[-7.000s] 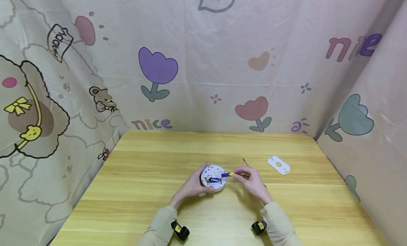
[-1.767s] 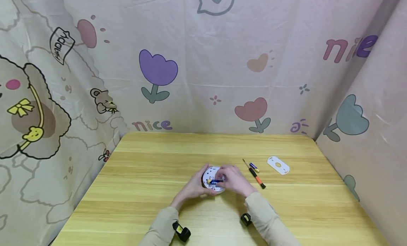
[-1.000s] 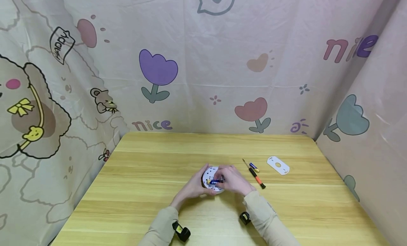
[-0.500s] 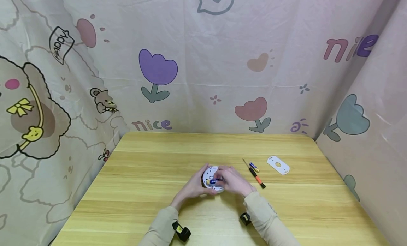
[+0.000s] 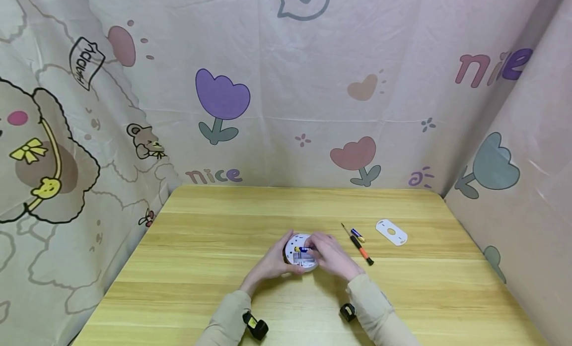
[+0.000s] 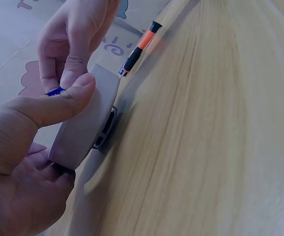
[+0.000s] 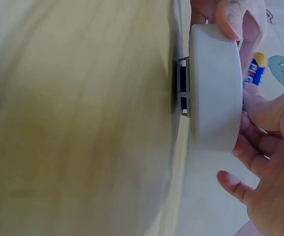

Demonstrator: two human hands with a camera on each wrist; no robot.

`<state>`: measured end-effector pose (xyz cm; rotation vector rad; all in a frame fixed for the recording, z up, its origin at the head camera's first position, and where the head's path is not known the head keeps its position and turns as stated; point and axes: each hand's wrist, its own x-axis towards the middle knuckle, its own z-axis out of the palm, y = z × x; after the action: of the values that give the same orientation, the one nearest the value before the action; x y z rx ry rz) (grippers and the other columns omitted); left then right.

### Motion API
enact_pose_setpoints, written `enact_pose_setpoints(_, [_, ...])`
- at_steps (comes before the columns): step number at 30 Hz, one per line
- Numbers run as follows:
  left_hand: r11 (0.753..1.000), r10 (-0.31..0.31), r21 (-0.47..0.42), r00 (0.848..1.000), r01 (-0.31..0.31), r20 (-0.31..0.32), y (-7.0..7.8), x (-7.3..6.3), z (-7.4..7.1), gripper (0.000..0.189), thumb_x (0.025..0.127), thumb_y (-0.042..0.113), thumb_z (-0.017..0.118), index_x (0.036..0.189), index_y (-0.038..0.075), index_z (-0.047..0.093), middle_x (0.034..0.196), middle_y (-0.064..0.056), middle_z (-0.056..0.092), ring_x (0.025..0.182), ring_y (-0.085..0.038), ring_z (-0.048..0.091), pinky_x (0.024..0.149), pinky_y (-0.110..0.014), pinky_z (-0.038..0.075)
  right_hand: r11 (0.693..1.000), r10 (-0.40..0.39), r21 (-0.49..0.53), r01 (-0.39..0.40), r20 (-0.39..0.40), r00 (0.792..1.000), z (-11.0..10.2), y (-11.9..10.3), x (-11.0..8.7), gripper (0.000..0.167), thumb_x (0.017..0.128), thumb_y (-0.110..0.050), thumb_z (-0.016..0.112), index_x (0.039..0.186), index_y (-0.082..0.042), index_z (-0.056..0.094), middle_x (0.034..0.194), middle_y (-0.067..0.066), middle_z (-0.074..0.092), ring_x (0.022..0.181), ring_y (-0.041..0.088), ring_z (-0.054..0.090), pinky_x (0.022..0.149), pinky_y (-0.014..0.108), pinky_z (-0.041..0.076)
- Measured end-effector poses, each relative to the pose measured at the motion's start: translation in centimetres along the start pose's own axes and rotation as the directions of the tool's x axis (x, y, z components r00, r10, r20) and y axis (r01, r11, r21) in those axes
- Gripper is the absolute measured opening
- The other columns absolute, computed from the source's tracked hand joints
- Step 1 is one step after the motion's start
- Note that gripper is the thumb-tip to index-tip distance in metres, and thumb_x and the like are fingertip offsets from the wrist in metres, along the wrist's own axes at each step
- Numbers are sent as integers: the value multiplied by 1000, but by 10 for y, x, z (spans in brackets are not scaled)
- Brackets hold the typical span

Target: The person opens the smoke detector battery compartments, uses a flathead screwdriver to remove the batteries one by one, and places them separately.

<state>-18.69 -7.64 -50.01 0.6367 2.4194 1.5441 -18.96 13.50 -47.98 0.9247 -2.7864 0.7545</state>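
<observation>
My left hand [image 5: 270,261] grips the rim of a round white device [image 5: 292,243], which looks like a smoke alarm, with the thumb over its near edge. Its printed back faces up, and a battery compartment [image 5: 305,258] shows bare there. Just above it, my right hand [image 5: 332,256] pinches a blue battery with a yellow end [image 5: 302,249]. In the right wrist view that battery [image 7: 256,68] sticks out beyond the thumb. Dark vents [image 7: 183,86] show on the device's underside, close to the table.
Right of the hands, a second battery [image 5: 357,235] lies beside a black-and-orange screwdriver [image 5: 361,249]. Farther right is a white oblong plate with a central hole [image 5: 399,237]. The wooden table [image 5: 223,222] backs onto a printed curtain.
The battery in my right hand seven seconds ago now lies by the screwdriver. My right hand moved onto the device and, within the last half second, lifted the other battery from its compartment.
</observation>
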Motion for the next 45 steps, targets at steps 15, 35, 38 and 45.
enact_pose_setpoints(15, [1000, -7, 13, 1000, 7, -10, -2, 0, 1, 119, 71, 18, 91, 157, -8, 14, 160, -27, 35, 146, -44, 38, 124, -63, 23, 966, 172, 222, -134, -164, 971, -9, 25, -15, 12, 95, -5, 64, 106, -9, 64, 98, 2, 66, 92, 15, 60, 82, 30, 56])
enact_pose_setpoints(35, [1000, -10, 25, 1000, 10, -21, -1, -1, 0, 118, 70, 17, 92, 157, -8, 15, 161, -28, 32, 148, -47, 33, 124, -64, 20, 778, 535, 540, -322, -301, 789, -30, 67, -33, 19, 98, -2, 60, 113, 9, 64, 102, 24, 67, 82, 10, 59, 72, 13, 49])
enact_pose_setpoints(38, [1000, -16, 25, 1000, 17, -19, -1, -1, 0, 118, 70, 18, 92, 157, -7, 16, 161, -28, 31, 148, -47, 33, 124, -64, 20, 736, 588, 581, -348, -292, 755, -34, 75, -37, 22, 99, -2, 59, 117, 10, 63, 106, 27, 66, 83, 7, 60, 75, 10, 50])
enact_pose_setpoints(45, [999, -31, 28, 999, 31, -17, 1, -1, 1, 118, 71, 21, 92, 158, -5, 16, 162, -27, 29, 149, -45, 31, 125, -63, 20, 637, 679, 669, -382, -253, 689, -42, 91, -48, 26, 99, 0, 57, 122, 13, 60, 105, 26, 67, 78, 5, 64, 72, 15, 57])
